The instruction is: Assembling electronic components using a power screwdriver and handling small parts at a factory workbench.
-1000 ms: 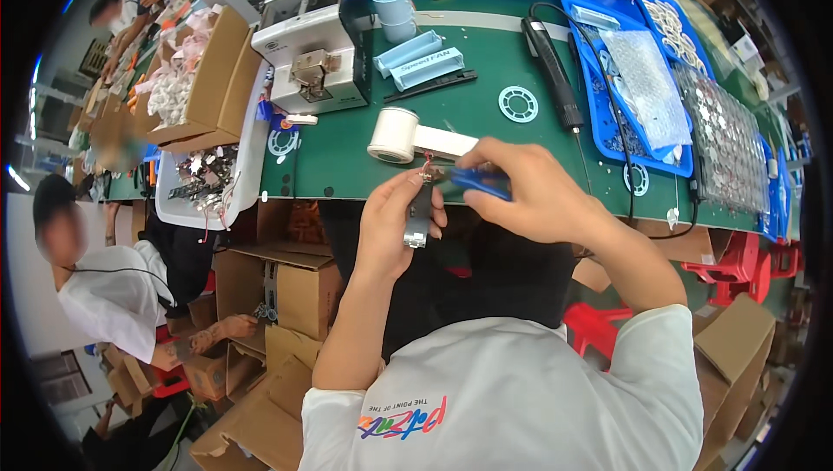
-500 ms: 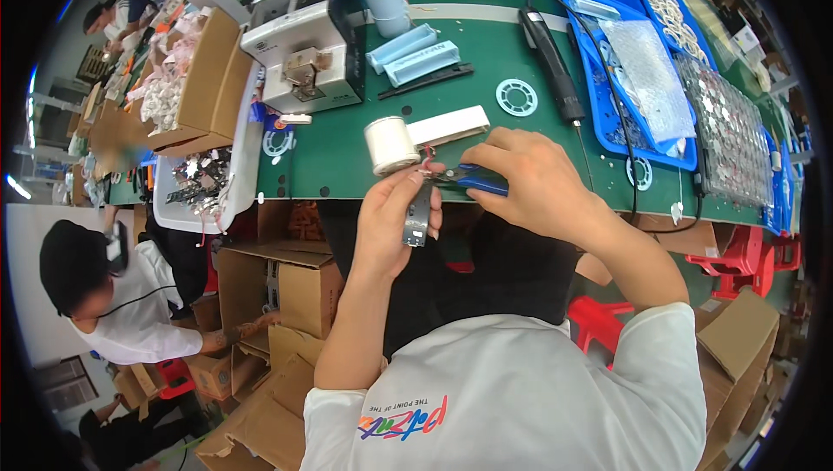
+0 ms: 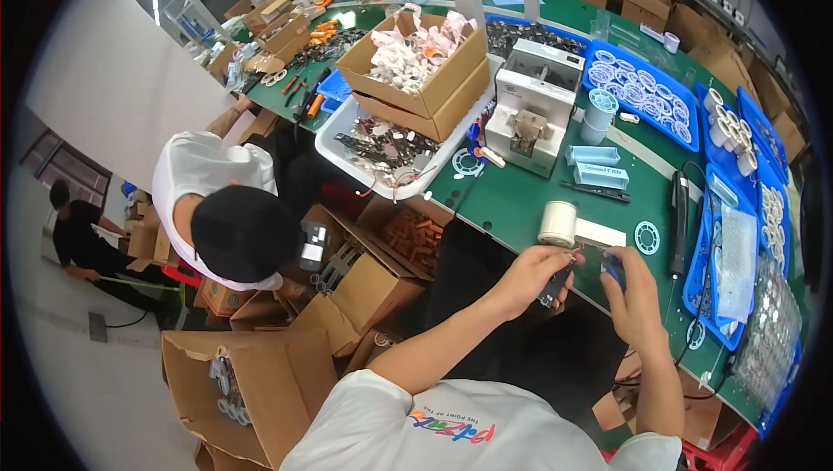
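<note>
My left hand [image 3: 531, 278] is closed on a small dark flat part [image 3: 552, 290] at the table's front edge; a short reddish wire shows by the fingertips. To its right, my right hand [image 3: 637, 296] is closed around blue-handled pliers [image 3: 614, 270], whose jaws are hard to make out. A gap lies between the two hands. Just beyond them a white cylindrical part [image 3: 557, 223] stands on the green table, with a white rectangular bar [image 3: 600, 234] reaching right from it. Whether the wire joins the cylinder is hidden.
Light-blue shells [image 3: 600, 176] lie before a grey-white bench machine [image 3: 531, 115]. A black electric screwdriver [image 3: 679, 223] and a pale blue ring [image 3: 646, 237] are on the right, beside blue trays [image 3: 724, 297]. A white bin [image 3: 334, 145] stands left. A co-worker [image 3: 230, 210] bends over cartons.
The view has swung left, so the table appears farther right. My right hand has drawn the pliers back from the dark part, which stays in my left hand.
</note>
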Demonstrator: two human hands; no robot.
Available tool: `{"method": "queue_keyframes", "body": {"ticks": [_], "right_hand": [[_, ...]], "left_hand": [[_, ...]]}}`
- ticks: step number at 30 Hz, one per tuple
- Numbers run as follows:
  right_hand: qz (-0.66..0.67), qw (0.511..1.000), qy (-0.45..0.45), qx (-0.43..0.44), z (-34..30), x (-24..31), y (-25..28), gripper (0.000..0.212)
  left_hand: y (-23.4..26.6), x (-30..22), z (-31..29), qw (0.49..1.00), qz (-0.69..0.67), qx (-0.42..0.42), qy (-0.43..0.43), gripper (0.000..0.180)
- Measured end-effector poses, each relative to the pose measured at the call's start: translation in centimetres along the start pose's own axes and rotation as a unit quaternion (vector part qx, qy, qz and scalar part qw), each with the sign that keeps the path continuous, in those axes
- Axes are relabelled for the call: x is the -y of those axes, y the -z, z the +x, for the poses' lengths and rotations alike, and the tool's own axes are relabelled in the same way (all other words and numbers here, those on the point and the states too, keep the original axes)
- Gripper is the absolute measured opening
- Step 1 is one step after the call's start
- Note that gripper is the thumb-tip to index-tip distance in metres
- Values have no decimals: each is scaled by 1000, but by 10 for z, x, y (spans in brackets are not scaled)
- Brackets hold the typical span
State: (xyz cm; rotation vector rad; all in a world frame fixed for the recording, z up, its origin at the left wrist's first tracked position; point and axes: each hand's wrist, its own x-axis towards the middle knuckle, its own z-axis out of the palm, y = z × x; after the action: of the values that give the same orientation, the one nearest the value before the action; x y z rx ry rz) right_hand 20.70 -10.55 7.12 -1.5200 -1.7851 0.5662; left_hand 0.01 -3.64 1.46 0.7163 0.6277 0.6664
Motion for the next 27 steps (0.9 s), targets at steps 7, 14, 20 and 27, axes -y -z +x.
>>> {"method": "queue_keyframes", "body": {"ticks": [7, 14, 20, 27], "right_hand": [[163, 981, -78, -74, -16, -10, -19, 22], [236, 961, -86, -119, -28, -32, -36, 18], [281, 950, -73, -115, -31, -35, -32, 18], [317, 938, -79, -117, -28, -33, -28, 19]], "left_hand": [[2, 4, 2, 1000, 24, 3, -11, 28], [2, 10, 2, 998, 45, 8, -36, 29], [-1, 7, 1, 998, 58, -9, -38, 31], [-2, 5, 2, 997, 67, -16, -40, 30]]}}
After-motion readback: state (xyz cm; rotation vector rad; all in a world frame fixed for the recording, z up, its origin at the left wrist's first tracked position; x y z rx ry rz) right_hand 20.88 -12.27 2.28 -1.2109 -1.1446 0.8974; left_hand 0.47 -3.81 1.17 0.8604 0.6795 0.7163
